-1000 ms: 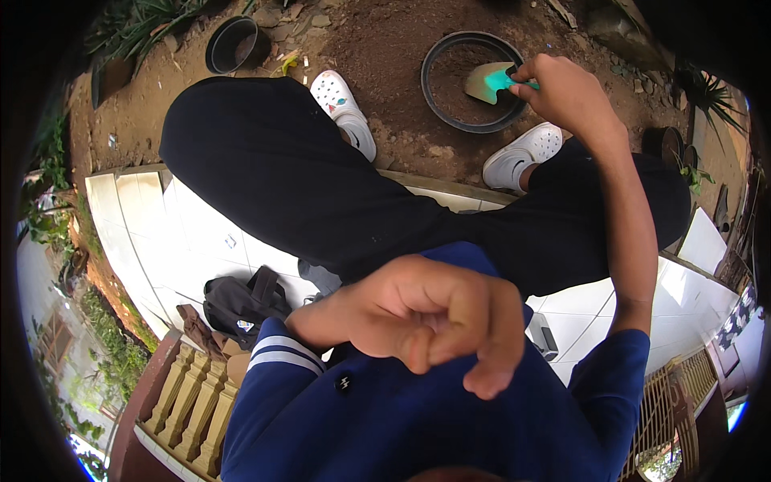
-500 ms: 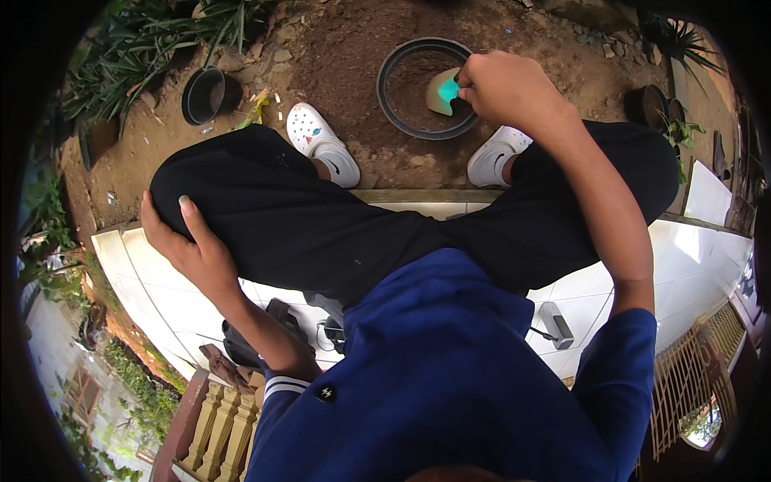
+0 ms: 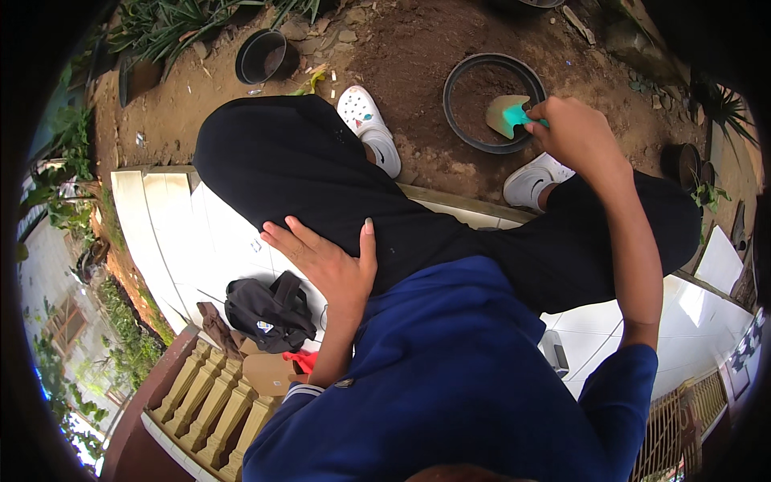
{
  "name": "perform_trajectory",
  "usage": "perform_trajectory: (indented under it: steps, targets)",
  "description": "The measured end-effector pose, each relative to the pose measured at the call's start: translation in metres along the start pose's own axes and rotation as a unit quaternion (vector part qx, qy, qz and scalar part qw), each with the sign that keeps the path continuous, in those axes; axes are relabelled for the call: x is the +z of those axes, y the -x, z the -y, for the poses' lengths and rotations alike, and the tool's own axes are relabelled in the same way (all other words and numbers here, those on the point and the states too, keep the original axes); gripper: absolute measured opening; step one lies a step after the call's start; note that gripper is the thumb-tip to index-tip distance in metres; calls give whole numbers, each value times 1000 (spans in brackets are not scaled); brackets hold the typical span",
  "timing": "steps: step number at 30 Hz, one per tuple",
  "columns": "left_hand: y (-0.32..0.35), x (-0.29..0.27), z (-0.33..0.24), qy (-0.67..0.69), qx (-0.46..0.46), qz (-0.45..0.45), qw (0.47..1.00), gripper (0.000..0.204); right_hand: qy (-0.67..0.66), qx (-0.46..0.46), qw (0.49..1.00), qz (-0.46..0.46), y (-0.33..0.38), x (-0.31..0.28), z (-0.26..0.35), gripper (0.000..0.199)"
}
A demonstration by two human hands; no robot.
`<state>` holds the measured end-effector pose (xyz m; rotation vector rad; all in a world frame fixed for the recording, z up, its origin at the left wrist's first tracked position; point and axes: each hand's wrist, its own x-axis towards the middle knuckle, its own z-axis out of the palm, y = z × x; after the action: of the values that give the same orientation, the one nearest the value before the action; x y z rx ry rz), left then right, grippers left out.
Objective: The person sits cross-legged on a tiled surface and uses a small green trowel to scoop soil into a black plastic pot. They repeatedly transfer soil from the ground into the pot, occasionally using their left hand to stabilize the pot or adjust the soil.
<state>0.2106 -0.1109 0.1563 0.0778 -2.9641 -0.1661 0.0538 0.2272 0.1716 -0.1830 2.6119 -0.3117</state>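
Observation:
My right hand (image 3: 577, 135) grips the teal handle of a small trowel (image 3: 507, 114), whose blade sits over the soil in a round black pot (image 3: 491, 101) on the dirt ground ahead of me. My left hand (image 3: 329, 261) lies flat, fingers spread, on my left thigh in black trousers (image 3: 289, 173). I sit on a white tiled ledge (image 3: 205, 241) with my white clogs (image 3: 371, 128) on the soil.
An empty black pot (image 3: 262, 55) stands at the upper left beside green plants. A black bag (image 3: 269, 312) lies on the tiles to my left, near a balustrade (image 3: 217, 406). More small pots (image 3: 689, 165) sit at the right.
My left hand came off the outer side of my knee and now rests higher on the thigh. My right hand with the trowel stays at the black pot.

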Motion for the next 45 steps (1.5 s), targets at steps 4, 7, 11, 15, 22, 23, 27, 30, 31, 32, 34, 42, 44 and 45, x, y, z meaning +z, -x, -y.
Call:
perform_trajectory:
  steps: [4,7,11,15,22,23,27,30,31,32,34,42,44,45]
  targets:
    - [-45,-9,16,46,-59,-69,995,107,8,-17,1000,-15,9,-12,0,26]
    - [-104,-29,20,156,-170,-111,967,82,30,-5,999,-21,8,-14,2,25]
    - [-148,-38,17,104,-186,-99,972,84,31,-6,999,-32,-20,25,-3,19]
    - [-115,-36,-41,3,44,29,999,83,15,14,1000,-19,-25,20,-9,24]
    - [-70,-113,-112,770,35,623,-136,120,-31,28,999,-3,-24,23,-29,24]
    - [-75,-119,-102,774,40,607,-178,124,-15,33,999,8,-25,22,-22,24]
    - [-89,-142,-97,840,-67,515,-159,118,4,30,1000,9,-24,18,-22,27]
    - [-45,-121,-114,918,21,353,-177,127,0,28,999,25,-26,13,-17,36]
    - [-41,-120,-109,927,22,346,-140,119,2,30,999,32,-26,11,-16,36]
    - [-41,-117,-107,930,27,343,-128,119,1,33,999,37,-26,12,-15,36]
    - [-43,-109,-109,931,45,336,-134,123,4,37,999,38,-25,14,-15,36]
    - [-78,-41,-119,928,-83,361,37,61,4,23,1000,7,-25,15,-21,26]
    - [-91,4,-103,903,-112,277,307,23,22,10,1000,-12,-27,18,-26,25]
    - [-92,23,-100,871,-148,235,405,16,20,12,1000,-10,-28,19,-25,25]
